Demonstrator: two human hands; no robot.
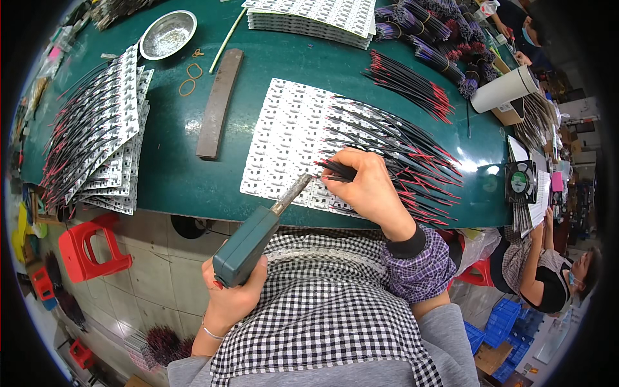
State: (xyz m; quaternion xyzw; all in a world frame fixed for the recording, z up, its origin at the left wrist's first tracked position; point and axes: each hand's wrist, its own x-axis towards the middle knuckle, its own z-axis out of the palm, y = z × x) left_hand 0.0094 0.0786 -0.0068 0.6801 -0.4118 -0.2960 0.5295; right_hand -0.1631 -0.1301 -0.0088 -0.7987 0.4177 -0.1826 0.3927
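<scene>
My left hand is closed round a dark green soldering gun. The metal tip of the gun points up and right, at the lower part of a white circuit board panel lying on the table. My right hand pinches a small bunch of black wires over the panel, their red ends close to the gun's tip. Rows of black wires with red ends run from the panel's right half out to the right. Where the wires meet the board under my right fingers is hidden.
The green table bears wired panels at left, a metal bowl, a brown bar, loose black wires and a panel stack. A small fan stands at right. Another person sits there.
</scene>
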